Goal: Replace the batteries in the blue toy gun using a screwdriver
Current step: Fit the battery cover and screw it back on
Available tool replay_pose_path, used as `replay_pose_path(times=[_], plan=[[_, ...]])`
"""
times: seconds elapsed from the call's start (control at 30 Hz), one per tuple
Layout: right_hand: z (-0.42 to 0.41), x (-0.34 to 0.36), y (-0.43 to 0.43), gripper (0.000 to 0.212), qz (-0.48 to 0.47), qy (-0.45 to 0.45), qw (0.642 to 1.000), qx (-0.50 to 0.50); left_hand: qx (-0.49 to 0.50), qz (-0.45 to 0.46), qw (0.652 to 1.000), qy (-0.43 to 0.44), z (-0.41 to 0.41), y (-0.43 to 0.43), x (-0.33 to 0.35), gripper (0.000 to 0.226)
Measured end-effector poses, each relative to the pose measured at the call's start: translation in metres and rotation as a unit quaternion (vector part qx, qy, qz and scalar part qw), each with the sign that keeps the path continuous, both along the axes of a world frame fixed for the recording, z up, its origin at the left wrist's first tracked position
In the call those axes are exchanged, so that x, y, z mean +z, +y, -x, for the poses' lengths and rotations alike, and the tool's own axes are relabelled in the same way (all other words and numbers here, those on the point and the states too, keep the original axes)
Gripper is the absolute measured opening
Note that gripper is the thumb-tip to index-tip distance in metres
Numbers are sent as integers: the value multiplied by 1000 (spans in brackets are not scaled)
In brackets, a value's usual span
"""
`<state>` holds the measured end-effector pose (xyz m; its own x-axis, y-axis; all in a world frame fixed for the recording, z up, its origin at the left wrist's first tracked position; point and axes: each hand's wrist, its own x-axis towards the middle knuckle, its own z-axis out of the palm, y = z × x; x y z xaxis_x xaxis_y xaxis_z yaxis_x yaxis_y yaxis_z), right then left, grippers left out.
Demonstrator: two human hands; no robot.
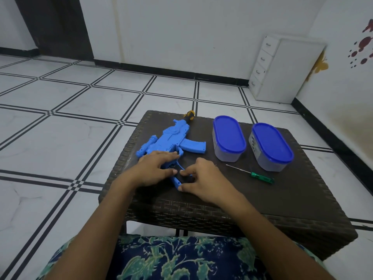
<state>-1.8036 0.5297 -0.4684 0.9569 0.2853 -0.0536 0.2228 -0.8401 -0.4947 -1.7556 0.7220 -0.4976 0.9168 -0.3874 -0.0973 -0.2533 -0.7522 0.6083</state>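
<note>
The blue toy gun (171, 138) lies on its side on the dark woven table (282, 195), muzzle pointing away from me. My left hand (155, 168) rests flat across the gun's rear body, fingers stretched out. My right hand (203, 178) is at the gun's grip, thumb and fingers curled round its end, where a dark opening shows. A screwdriver with a green handle (260, 176) lies on the table just right of my right hand, untouched. I cannot make out any batteries.
Two oval containers with blue lids stand at the back right of the table, one (229, 138) beside the other (270, 147). A yellow and black tool handle (189, 115) sticks out beyond the gun's muzzle. A white drawer unit (282, 67) stands against the wall.
</note>
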Motion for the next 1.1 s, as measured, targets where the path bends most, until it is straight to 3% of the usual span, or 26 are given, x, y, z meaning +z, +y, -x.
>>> replay_pose_path(times=[0.17, 0.33, 0.6, 0.73, 0.9, 1.1], plan=[[-4, 0, -11, 54, 30, 15, 998, 46, -5, -23, 1000, -6, 3, -4, 5, 65], [-11, -5, -19, 43, -24, 37, 996, 82, 4, -22, 1000, -4, 7, -6, 11, 69], [-24, -15, -25, 46, -133, 82, 987, 25, 28, -24, 999, -21, 11, -18, 15, 103], [-27, -18, -24, 42, -139, 77, 987, 10, 38, 0, 999, -18, 8, -19, 12, 88], [-25, -25, -22, 26, -154, 49, 987, -6, 23, -32, 999, -27, 5, -19, 13, 90], [-26, -23, -25, 35, -166, 57, 984, 7, 16, -34, 999, -6, 4, -17, 14, 98]])
